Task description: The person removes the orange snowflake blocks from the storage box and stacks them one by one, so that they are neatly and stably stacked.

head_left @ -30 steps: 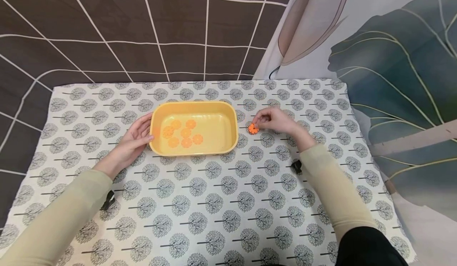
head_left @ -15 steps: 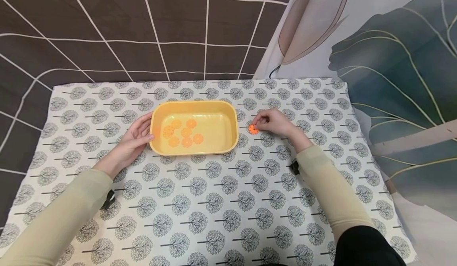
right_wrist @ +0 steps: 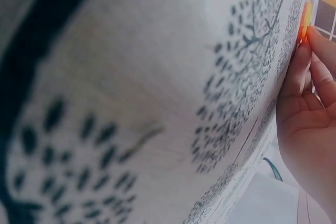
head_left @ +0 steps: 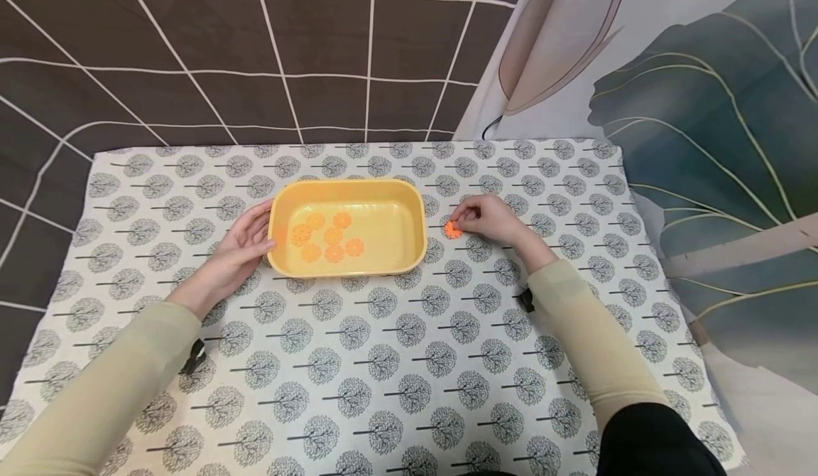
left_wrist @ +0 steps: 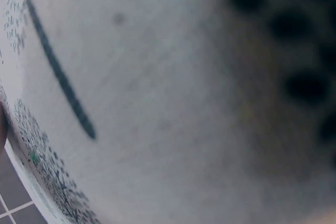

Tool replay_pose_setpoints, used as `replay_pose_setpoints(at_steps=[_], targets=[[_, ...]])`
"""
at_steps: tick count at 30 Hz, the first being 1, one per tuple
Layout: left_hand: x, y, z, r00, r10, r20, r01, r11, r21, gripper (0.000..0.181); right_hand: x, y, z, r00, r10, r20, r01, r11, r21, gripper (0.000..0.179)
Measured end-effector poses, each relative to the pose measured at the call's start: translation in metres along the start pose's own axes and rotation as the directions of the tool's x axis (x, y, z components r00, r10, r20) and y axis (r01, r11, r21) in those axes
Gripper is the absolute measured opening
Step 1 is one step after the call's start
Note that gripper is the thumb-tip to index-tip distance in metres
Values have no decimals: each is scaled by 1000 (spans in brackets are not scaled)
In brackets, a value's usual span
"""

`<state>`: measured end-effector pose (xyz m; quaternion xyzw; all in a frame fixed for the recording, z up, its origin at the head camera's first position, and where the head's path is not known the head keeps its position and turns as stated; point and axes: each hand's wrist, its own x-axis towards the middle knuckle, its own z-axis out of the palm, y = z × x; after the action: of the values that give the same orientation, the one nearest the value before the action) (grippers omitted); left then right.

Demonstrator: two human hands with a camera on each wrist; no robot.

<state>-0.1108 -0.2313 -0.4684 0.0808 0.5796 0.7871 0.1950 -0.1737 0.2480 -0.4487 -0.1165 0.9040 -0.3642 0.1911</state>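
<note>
A yellow plastic basin point(head_left: 393, 234) stands on the patterned cloth, with several orange flower-shaped discs point(head_left: 334, 236) lying flat in its left half. My left hand point(head_left: 239, 245) holds the basin's left end, thumb at the rim and fingers along the outer wall. To the right of the basin, my right hand point(head_left: 488, 218) pinches one bright orange flower-shaped disc point(head_left: 453, 229) between thumb and fingers, low over the cloth. In the right wrist view that disc point(right_wrist: 305, 22) shows thin and edge-on at the fingertips. The left wrist view shows mostly blurred cloth.
White cloth point(head_left: 383, 362) printed with grey trees covers the table. Behind the table's back edge hangs a dark brown sheet point(head_left: 319, 42) with white grid lines. A leaf-print curtain point(head_left: 696, 142) hangs at the right. Both forearms reach in from the front.
The basin, the discs in it and the left hand stay in place. The right hand stays beside the basin with its disc; only its wrist and forearm have shifted slightly left.
</note>
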Motion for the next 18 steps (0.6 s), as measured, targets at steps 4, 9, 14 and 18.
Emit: replay_pose_setpoints(at_steps=[4,9,14,18], targets=[[0,-1,-1,1000,7,1,-7,1000,0,76,0,0,0,1000,19,0,-19,1000,-10,17],[0,-1,-1,1000,19,1,-19,1000,-9,75,2,-1,0,1000,27,-1,-27,1000,-8,17],[0,0,-1,1000,7,0,-7,1000,-9,76,3,0,0,1000,21,5,-21,1000,-4,17],[0,0,-1,1000,-7,-1,7,1000,-6,77,1,0,-1,1000,3,4,-3,1000,12,17]])
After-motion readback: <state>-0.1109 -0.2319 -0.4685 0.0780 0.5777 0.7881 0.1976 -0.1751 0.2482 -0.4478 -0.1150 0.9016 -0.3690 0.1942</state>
